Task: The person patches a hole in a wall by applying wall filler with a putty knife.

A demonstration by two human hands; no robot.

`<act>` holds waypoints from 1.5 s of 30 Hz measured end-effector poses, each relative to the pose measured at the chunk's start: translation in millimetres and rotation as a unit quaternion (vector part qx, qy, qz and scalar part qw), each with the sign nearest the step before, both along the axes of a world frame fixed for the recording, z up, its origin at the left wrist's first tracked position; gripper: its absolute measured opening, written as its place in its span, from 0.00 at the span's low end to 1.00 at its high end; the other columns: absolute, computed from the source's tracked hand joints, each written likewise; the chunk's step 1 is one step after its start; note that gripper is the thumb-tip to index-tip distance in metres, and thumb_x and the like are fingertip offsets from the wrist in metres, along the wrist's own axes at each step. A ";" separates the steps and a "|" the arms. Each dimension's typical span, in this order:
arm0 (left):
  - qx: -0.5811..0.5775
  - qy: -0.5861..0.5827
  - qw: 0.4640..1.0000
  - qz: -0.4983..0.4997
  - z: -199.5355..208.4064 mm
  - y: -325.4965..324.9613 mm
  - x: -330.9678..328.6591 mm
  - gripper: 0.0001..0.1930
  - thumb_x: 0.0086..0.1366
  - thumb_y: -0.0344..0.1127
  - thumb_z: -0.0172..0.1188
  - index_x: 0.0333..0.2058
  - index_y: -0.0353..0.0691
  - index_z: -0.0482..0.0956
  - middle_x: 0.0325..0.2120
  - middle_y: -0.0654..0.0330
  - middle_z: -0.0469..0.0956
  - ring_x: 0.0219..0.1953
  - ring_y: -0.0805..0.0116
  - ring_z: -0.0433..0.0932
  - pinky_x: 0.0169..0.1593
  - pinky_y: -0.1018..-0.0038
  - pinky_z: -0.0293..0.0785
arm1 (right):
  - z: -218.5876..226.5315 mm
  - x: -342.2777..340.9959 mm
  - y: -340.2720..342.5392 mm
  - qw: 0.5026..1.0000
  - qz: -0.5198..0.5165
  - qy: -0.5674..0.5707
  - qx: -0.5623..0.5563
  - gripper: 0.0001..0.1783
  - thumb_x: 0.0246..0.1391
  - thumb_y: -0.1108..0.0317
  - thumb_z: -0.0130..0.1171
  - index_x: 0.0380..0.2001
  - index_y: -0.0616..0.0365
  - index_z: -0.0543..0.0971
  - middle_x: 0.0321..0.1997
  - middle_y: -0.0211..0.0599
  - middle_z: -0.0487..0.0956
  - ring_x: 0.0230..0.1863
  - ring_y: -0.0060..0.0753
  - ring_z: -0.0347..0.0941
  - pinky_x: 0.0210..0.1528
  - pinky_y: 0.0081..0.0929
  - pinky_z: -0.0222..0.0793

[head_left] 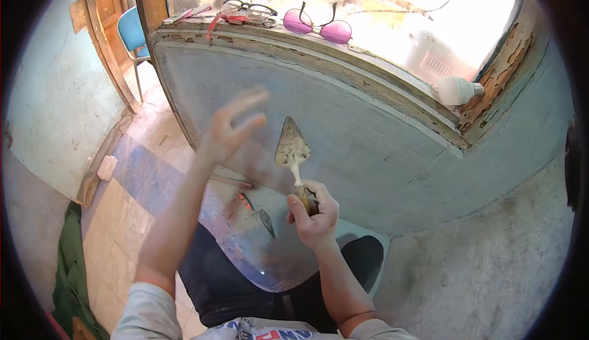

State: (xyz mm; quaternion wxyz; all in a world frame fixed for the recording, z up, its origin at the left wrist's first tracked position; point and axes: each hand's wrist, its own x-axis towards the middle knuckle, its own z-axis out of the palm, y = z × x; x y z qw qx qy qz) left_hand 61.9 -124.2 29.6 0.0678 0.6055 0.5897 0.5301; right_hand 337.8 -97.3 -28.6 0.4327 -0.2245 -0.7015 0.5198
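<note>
My right hand (319, 218) is wrapped round the handle of a small pointing trowel (292, 146), whose worn, stained blade points up and away from me. To its left, my left hand (228, 133) is raised in front of the grey-blue wall (374, 137), fingers spread and slightly smeared by motion, holding nothing. Whether it touches the wall I cannot tell. Below the hands, on the floor between my legs, lies another small tool (265, 220) with a dark pointed blade and a red-and-black handle. A thin stick (231, 180) lies by the foot of the wall.
On the worn wooden window sill (380, 64) rest clear eyeglasses (248, 10), pink-tinted sunglasses (318, 26) and a white light bulb (457, 90). Leftward are a doorway with a blue chair (132, 33), a pale block (107, 168) and a green cloth (70, 272).
</note>
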 end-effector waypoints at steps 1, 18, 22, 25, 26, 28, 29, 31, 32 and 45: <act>-0.022 -0.158 0.984 -0.080 -1.4 -9.4 25.8 0.23 0.72 0.38 0.65 0.62 0.32 0.80 0.60 0.49 0.81 0.62 0.58 0.79 0.66 0.69 0.72 | 0.5 1.7 -1.4 0.999 0.022 -0.001 -0.037 0.12 0.66 0.71 0.66 0.48 0.65 0.79 0.26 0.28 0.79 0.22 0.17 0.76 0.24 0.20 0.71; -0.069 -0.191 0.973 0.109 -33.3 9.2 140.0 0.13 0.76 0.34 0.63 0.34 0.30 0.84 0.21 0.61 0.81 0.20 0.77 0.77 0.24 0.76 0.70 | -80.4 33.4 20.7 0.924 0.177 0.113 -0.320 0.14 0.70 0.70 0.59 0.55 0.61 0.74 0.33 0.32 0.80 0.25 0.22 0.75 0.28 0.26 0.73; -0.109 -0.180 0.968 0.135 -30.8 15.9 144.3 0.11 0.75 0.34 0.64 0.35 0.30 0.85 0.21 0.62 0.82 0.20 0.78 0.77 0.24 0.76 0.72 | -79.0 42.3 31.5 0.847 0.286 0.169 -0.414 0.22 0.75 0.68 0.51 0.69 0.60 0.68 0.38 0.35 0.79 0.26 0.24 0.74 0.29 0.27 0.73; -0.146 -0.150 0.972 0.103 -21.5 18.1 139.8 0.10 0.75 0.34 0.64 0.38 0.31 0.85 0.24 0.62 0.83 0.21 0.78 0.77 0.26 0.76 0.73 | -84.6 44.8 42.3 0.852 0.291 0.129 -0.416 0.28 0.77 0.64 0.46 0.75 0.58 0.61 0.34 0.44 0.79 0.25 0.30 0.75 0.30 0.28 0.73; -0.140 -0.146 0.974 0.103 -19.2 21.9 139.8 0.10 0.75 0.34 0.64 0.38 0.31 0.85 0.24 0.62 0.83 0.21 0.78 0.77 0.26 0.76 0.73 | -87.2 47.2 45.9 0.854 0.293 0.132 -0.410 0.28 0.77 0.64 0.46 0.75 0.58 0.61 0.34 0.44 0.79 0.25 0.30 0.75 0.30 0.28 0.73; -0.152 -0.216 0.962 0.061 -20.5 24.6 141.9 0.10 0.74 0.34 0.65 0.40 0.31 0.85 0.27 0.63 0.84 0.25 0.79 0.79 0.29 0.77 0.75 | -91.2 53.3 49.2 0.828 0.308 0.158 -0.441 0.24 0.76 0.68 0.49 0.72 0.59 0.67 0.41 0.37 0.79 0.30 0.27 0.75 0.29 0.27 0.73; -0.163 -0.172 0.968 0.078 -24.8 27.1 137.6 0.10 0.74 0.35 0.65 0.41 0.32 0.84 0.30 0.63 0.85 0.31 0.79 0.81 0.35 0.77 0.77 | -88.0 55.4 47.8 0.825 0.289 0.154 -0.460 0.23 0.76 0.68 0.48 0.70 0.59 0.67 0.38 0.40 0.79 0.31 0.28 0.75 0.31 0.27 0.73; -0.182 -0.215 0.958 0.047 -31.2 34.9 134.5 0.10 0.75 0.36 0.65 0.41 0.33 0.84 0.31 0.63 0.85 0.34 0.79 0.82 0.39 0.77 0.78 | -94.2 55.5 49.2 0.817 0.297 0.173 -0.464 0.22 0.77 0.67 0.46 0.69 0.60 0.67 0.37 0.40 0.78 0.31 0.29 0.75 0.32 0.28 0.73; -0.203 -0.258 0.945 0.017 -35.9 38.0 135.4 0.10 0.75 0.36 0.65 0.41 0.33 0.83 0.32 0.63 0.85 0.36 0.79 0.83 0.42 0.77 0.79 | -97.1 57.5 48.4 0.806 0.305 0.191 -0.470 0.22 0.77 0.66 0.45 0.68 0.60 0.67 0.36 0.41 0.78 0.32 0.29 0.75 0.33 0.28 0.72; -0.140 -0.429 0.790 -0.416 -86.2 73.6 76.2 0.09 0.73 0.37 0.65 0.39 0.35 0.84 0.44 0.50 0.88 0.51 0.62 0.85 0.59 0.67 0.77 | -93.4 29.7 19.1 0.721 0.341 0.314 -0.515 0.42 0.72 0.32 0.44 0.57 0.66 0.77 0.40 0.46 0.80 0.40 0.39 0.76 0.44 0.39 0.73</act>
